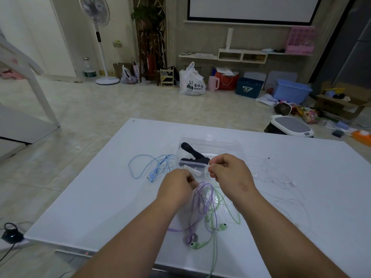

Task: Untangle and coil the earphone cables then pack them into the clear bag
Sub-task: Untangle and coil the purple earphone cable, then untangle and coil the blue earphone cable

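Head view: pinches the top of the purple-green earphone tangle (202, 207) with left hand (176, 185), curls right hand (228, 173) close beside, hold unclear; clear bag (212, 142) just beyond both, blue earphones (149, 168) leftward, white earphones (281, 179) rightward.

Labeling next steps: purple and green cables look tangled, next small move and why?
Probably draw the purple cable sideways off the green cable: the left hand grips both bunched at the top, and they hang crossed below; what the right hand holds is unclear.

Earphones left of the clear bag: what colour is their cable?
Light blue; the earphones show best in the head view.
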`<state>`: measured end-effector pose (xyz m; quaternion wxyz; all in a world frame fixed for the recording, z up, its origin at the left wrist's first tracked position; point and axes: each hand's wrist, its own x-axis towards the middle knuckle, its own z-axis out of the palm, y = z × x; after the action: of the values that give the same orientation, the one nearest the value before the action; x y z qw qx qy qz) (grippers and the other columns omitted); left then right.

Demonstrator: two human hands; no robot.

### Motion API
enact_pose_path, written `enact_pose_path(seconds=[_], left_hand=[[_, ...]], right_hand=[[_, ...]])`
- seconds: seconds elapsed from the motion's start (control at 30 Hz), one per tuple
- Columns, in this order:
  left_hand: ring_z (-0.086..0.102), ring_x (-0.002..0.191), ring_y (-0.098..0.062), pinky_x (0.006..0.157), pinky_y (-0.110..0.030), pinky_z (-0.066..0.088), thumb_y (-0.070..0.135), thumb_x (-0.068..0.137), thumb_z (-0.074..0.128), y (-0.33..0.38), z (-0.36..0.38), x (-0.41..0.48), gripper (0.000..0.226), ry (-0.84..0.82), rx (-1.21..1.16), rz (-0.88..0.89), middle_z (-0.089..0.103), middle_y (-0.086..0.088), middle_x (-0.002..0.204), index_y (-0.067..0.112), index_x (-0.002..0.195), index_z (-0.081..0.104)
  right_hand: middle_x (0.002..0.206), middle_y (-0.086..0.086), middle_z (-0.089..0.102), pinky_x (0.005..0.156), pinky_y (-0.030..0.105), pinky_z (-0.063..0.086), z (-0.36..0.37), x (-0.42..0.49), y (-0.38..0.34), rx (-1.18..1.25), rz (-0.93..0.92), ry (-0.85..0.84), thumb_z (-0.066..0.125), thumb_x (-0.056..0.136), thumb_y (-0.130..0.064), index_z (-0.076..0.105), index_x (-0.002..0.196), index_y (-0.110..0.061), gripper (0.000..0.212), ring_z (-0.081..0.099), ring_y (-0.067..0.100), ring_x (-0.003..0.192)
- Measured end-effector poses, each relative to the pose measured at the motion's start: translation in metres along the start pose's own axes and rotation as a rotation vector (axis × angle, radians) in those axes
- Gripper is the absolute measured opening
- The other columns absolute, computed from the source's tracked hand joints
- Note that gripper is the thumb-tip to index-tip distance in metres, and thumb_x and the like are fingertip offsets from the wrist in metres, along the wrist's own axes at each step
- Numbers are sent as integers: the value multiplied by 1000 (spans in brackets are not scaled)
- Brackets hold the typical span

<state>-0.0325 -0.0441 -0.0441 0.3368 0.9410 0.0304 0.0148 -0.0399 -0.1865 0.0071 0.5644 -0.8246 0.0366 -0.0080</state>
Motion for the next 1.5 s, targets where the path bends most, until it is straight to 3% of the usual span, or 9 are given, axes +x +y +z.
enact_pose_path(seconds=[0.23, 0.47, 0.67, 0.87, 0.97, 1.07, 1.23, 1.4, 1.5], left_hand=[[61, 84, -13, 69, -25, 46, 23, 87, 62, -10, -17, 2, 8, 124, -10, -73, 65, 10, 82, 23, 80, 66], [58, 100, -24, 82, -33, 48, 9, 85, 50, -32, -37, 9, 22, 257, -17, -157, 62, -2, 106, 22, 96, 65], [56, 106, -29, 82, -33, 48, 5, 81, 43, -51, -41, 13, 41, 59, 4, -223, 57, -7, 120, 27, 107, 65], [51, 126, -21, 101, -28, 41, 8, 83, 55, -63, -45, 14, 52, -81, -36, -235, 54, -1, 139, 21, 133, 56], [55, 120, -21, 99, -29, 44, 3, 82, 52, -63, -56, 13, 47, 3, -88, -242, 61, -1, 131, 19, 125, 63], [64, 95, -22, 84, -32, 51, 3, 78, 55, -62, -72, 13, 28, 83, -221, -288, 72, -1, 98, 19, 90, 74], [60, 71, -19, 68, -30, 47, 0, 73, 65, -62, -104, 7, 15, 105, -451, -286, 69, -3, 74, 15, 72, 70], [58, 63, -26, 76, -43, 56, -12, 73, 68, -64, -131, -1, 22, 47, -468, -222, 59, -10, 67, 9, 74, 61], [58, 58, -26, 66, -39, 58, -15, 82, 55, -65, -146, -4, 20, 58, -575, -221, 59, -15, 67, 4, 78, 57]], right_hand=[[86, 5, 70, 72, 38, 53, 14, 1, -3, -37, 2, -54, 56, 84, -9, 66, 83, -21, 15, 64, 23, 76], [89, 3, 67, 60, 25, 45, 37, 3, 1, -103, 3, -183, 55, 88, -12, 65, 89, -23, 15, 61, 17, 74], [96, -8, 66, 74, 23, 46, 64, 6, 1, -154, -19, -259, 49, 90, -10, 63, 94, -27, 23, 64, 13, 88], [126, -6, 59, 89, 23, 44, 78, 5, -3, -254, -30, -353, 44, 90, -1, 62, 118, -26, 42, 57, 11, 113], [136, -5, 51, 80, 22, 43, 84, 6, -6, -286, -51, -380, 42, 90, -2, 57, 128, -29, 49, 56, 13, 109], [128, -6, 48, 70, 24, 46, 91, 6, -7, -310, -52, -439, 43, 90, -7, 52, 132, -35, 51, 58, 16, 95], [123, -9, 47, 79, 26, 46, 104, 3, -5, -170, -40, -458, 57, 94, -32, 39, 139, -42, 49, 55, 15, 106], [96, -11, 67, 66, 18, 45, 113, 6, -8, -141, -180, -219, 59, 92, -25, 60, 96, -32, 8, 63, 9, 83], [75, -8, 71, 73, 33, 49, 112, 6, -12, -1, -166, -139, 56, 94, -29, 65, 77, -25, 20, 64, 15, 74]])
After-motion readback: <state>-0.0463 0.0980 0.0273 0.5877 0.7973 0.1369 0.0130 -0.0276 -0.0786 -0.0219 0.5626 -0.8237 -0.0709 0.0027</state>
